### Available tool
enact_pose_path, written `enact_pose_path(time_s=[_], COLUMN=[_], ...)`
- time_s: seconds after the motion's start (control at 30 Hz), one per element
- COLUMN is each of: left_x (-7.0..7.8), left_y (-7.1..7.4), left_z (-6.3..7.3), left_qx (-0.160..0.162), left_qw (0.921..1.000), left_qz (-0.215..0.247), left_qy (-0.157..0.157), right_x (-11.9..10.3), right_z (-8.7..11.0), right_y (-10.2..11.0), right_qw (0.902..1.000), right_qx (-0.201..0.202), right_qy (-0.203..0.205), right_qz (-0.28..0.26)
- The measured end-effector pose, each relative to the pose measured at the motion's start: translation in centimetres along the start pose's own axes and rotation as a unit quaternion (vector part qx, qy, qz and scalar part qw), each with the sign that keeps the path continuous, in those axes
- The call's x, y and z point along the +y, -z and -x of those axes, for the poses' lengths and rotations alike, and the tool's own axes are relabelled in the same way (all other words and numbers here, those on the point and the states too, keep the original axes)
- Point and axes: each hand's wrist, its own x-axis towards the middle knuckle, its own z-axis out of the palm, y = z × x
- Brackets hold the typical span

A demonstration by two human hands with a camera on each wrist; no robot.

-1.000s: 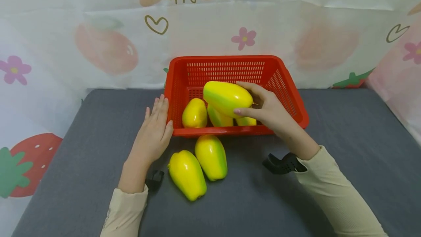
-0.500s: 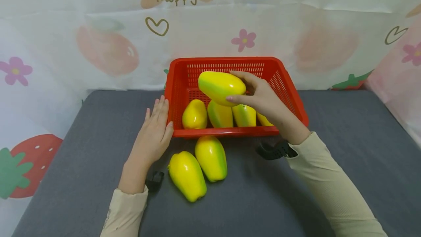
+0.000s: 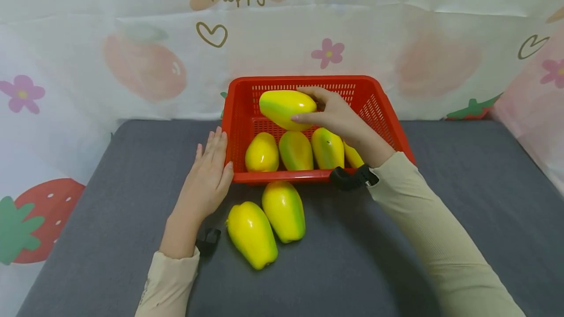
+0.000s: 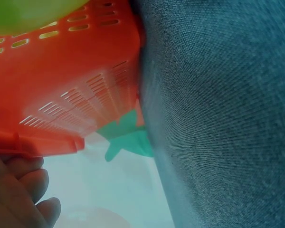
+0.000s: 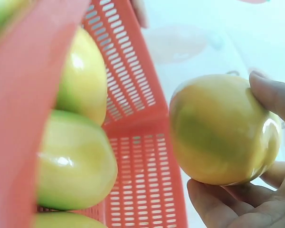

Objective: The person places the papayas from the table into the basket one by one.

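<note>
My right hand [image 3: 337, 116] holds a glossy yellow-green papaya [image 3: 286, 107] above the back part of the red basket [image 3: 304, 176]. In the right wrist view, thumb and fingers grip this papaya [image 5: 221, 130] from opposite sides, and it hangs clear of the papayas below. My left hand [image 3: 204, 180] lies along the basket's left side with straight fingers touching its rim; the left wrist view has its fingertips [image 4: 35, 183] at the rim's edge. Several papayas [image 3: 296, 151] lie in a row along the basket's front wall, the rightmost partly hidden by my right arm.
Two more papayas, one nearer the basket [image 3: 284, 212] and one to its left [image 3: 252, 234], lie on the grey cloth [image 3: 335, 268] in front of the basket. A printed curtain [image 3: 273, 38] stands behind the basket.
My right hand has lifted the papaya up and moved it back and left over the basket, uncovering the papayas beneath. My left hand stays at the basket's side.
</note>
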Motion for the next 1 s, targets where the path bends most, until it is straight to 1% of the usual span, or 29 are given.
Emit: enact_pose_path(time_s=[0.23, 0.47, 0.63, 0.83, 1.0], left_x=[0.0, 0.0, 0.0, 0.0, 0.0], left_y=[0.0, 0.0, 0.1, 0.1, 0.1], left_z=[0.0, 0.0, 0.0, 0.0, 0.1], left_qx=[-0.002, -0.002, -0.001, -0.004, -0.005], left_qw=[1.0, 1.0, 1.0, 1.0, 1.0], left_qz=[0.002, 0.003, 0.0, 0.0, 0.002], left_qy=[-0.001, 0.001, 0.0, 0.002, 0.004], right_x=[0.4, 0.7, 1.2, 2.4, 2.9], right_z=[-1.9, -3.1, -4.0, -5.3, -6.1], right_y=[-0.1, -0.5, -0.5, -0.5, -0.7], right_qw=[0.9993, 0.9984, 0.9978, 0.9977, 0.9969], right_qx=[-0.008, -0.013, -0.022, -0.047, -0.055], right_qy=[-0.021, -0.039, -0.035, -0.022, -0.025], right_qz=[0.03, 0.039, 0.052, 0.044, 0.051])
